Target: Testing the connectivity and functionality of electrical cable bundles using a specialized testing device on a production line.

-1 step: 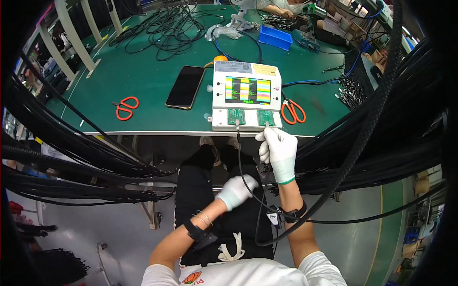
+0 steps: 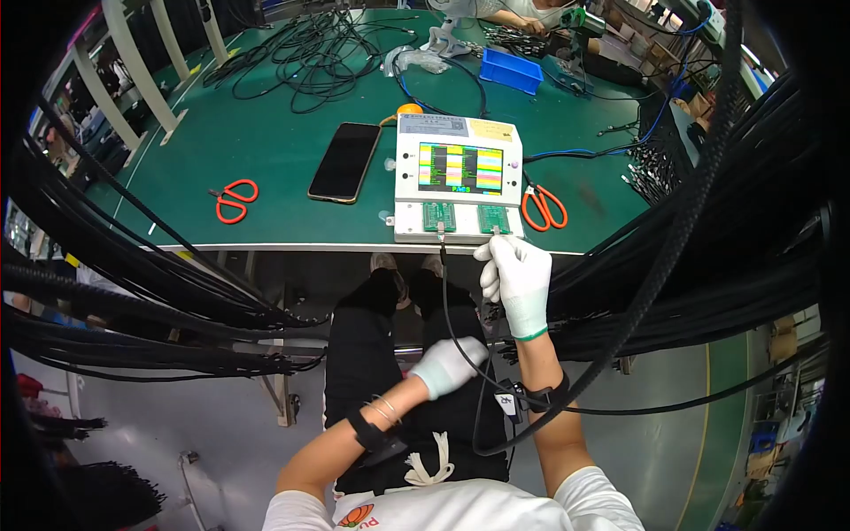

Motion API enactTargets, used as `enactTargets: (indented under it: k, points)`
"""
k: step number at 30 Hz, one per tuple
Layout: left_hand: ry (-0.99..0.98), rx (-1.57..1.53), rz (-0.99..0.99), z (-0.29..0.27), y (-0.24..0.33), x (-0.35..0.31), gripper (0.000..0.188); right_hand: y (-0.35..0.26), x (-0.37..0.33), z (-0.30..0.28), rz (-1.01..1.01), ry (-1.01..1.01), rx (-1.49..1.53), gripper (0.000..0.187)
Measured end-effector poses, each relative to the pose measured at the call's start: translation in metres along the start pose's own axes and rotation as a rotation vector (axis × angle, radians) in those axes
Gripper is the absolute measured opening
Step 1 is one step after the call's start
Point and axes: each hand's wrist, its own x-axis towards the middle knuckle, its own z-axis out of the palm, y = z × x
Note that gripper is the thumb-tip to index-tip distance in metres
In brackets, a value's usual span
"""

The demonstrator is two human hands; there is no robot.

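A white tester box point(image 2: 456, 126) with a lit, coloured screen stands at the near edge of the table. Two small green circuit boards are set in its front ledge, the left board point(image 2: 438, 215) and the right board point(image 2: 493, 219). A black cable point(image 2: 444, 274) is plugged in at the left board and hangs down over my lap. My right hand point(image 2: 522, 270), in a white glove, pinches a cable plug point(image 2: 497, 233) at the right board. Above my lap, my gloved left hand point(image 2: 450, 366) is closed beside the hanging cable; whatever its fingers hold is hidden.
On the green table point(image 2: 274, 159) lie a black phone point(image 2: 345, 162), red-handled snips point(image 2: 235, 202) and orange-handled scissors point(image 2: 544, 209). Tangled black cables point(image 2: 310, 53) and a blue bin point(image 2: 511, 71) sit farther back. Thick cable bundles point(image 2: 159, 341) flank me. Another person's hand point(image 2: 531, 24) shows at the far side.
My left hand has shifted slightly right and down, toward the hanging cable. The word at the bottom of the screen has partly changed colour. My right hand stays at the right board.
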Motion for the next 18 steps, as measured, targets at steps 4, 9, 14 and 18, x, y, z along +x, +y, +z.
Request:
enactTargets:
  k: [4,9,14,18]
  points:
    - [0.080,-0.438,0.039,0.023,0.055,0.005,0.027,-0.017,-0.004,0.006,0.004,-0.019,-0.080,0.029]
    - [0.837,-0.735,0.209,-0.047,0.059,-0.012,0.043,-0.104,-0.051,-0.026,-0.780,0.155,-0.782,0.024]
    - [1.331,-1.615,-0.038,-0.151,0.013,-0.044,0.043,-0.243,-0.124,-0.082,-1.309,0.856,-1.105,0.030]
    - [1.060,-1.356,0.120,-0.144,0.039,-0.021,0.047,-0.322,-0.117,-0.101,-1.528,1.124,-1.553,0.042]
